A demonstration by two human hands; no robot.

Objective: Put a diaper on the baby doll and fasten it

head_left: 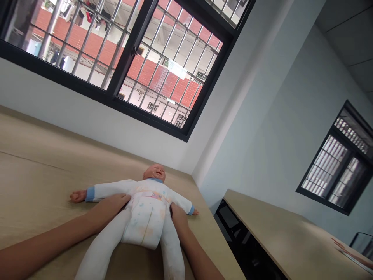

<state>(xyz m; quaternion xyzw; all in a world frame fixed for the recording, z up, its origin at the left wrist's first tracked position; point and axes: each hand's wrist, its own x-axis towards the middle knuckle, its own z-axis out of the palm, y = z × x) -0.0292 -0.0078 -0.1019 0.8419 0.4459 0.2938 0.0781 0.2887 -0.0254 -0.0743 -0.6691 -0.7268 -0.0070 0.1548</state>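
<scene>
Stretching across the lower left of your tilted view, the bench (35, 163) is cut off at the left and bottom edges, and the barred window (116, 50) above it runs out of the top. A second bench (276, 233) to the right is cropped too, and what lies at its far corner is too small to make out.

On the first bench, near its right edge, the doll (147, 194) lies on its back with its head towards the wall and its arms thrown wide. Both its legs run off the bottom, so the feet are out of sight. Your forearms come in from the bottom, one on each side of its legs, and your elbows are out of frame.

Your left hand (112, 204) lies palm down just under the doll's outstretched arm, fingers straight and together, tips touching the side of the diaper (142, 223). Your right hand (178, 217) presses against the opposite hip, just below the doll's other arm, so the waist sits between your two hands. Its fingertips are hidden behind the diaper, so you cannot tell whether they are curled in or spread flat.
</scene>
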